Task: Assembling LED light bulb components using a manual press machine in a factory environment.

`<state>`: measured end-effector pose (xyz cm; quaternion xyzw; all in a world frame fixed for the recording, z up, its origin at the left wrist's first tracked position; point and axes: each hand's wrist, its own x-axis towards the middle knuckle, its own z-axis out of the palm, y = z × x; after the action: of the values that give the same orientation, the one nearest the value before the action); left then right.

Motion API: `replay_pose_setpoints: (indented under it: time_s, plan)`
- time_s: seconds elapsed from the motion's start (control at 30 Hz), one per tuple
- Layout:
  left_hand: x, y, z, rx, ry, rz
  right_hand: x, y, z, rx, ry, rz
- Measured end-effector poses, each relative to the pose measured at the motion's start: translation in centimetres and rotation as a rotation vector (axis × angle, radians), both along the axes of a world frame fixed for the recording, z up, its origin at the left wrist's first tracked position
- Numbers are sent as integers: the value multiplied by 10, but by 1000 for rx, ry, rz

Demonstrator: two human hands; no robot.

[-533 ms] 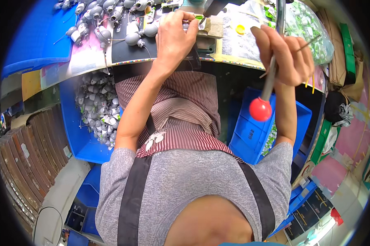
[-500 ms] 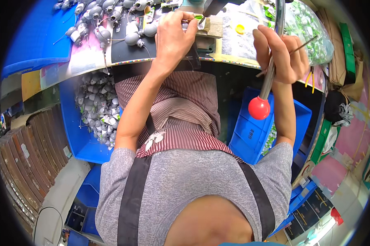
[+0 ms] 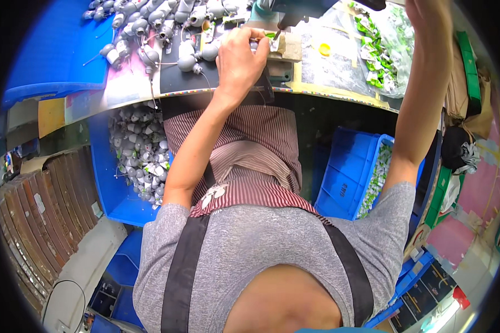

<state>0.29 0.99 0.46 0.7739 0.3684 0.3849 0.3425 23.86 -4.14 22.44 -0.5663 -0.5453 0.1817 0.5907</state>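
Note:
My left hand [image 3: 241, 64] is closed in a pinch at the block [image 3: 290, 48] under a bench press [image 3: 305, 8]. Between its thumb and fingers shows a small grey part [image 3: 254, 45], mostly covered by the fingers. A bright green bit [image 3: 270, 35] sits just past the fingertips, beside the press's dark pointed tip [image 3: 281, 28]. Grey round parts with white sleeves and thin wires [image 3: 188, 62] lie left of this hand. My right hand [image 3: 429, 12] is raised at the top edge, its fingers cut off by the frame, so its grip is hidden.
More grey parts fill a blue bin [image 3: 103, 183] below the table's left. Another blue crate [image 3: 344, 175] with green and white pieces stands at lower right. On the table lie a yellow ring [image 3: 324, 50], green-and-white pieces [image 3: 374, 61] and a clear plastic bag [image 3: 400, 50].
My right hand has moved up and forward to the top edge; it was on the press's red-knobbed lever with a thin rod between its fingers. The lever's knob has left the view. My left hand stays put.

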Motion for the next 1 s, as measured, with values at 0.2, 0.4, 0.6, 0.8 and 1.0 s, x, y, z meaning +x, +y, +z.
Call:
replay_pose_setpoints:
  time_s: [0.2,0.4,0.6,0.8,1.0]
  plan:
    - [-18,-6,27,-261,-40,-213,5,31,-115,780,217,5]
    - [-36,55,26,-152,12,27,-29,-46,-144,-323,382,-177]
    - [2,115,8,496,219,-138,-43,-77,-202,-295,-211,-369]
    - [29,159,31,311,791,-426,43,-84,-220,-352,-1052,-690]
    - [36,153,50,302,432,-319,120,-79,-244,-429,-1362,-678]
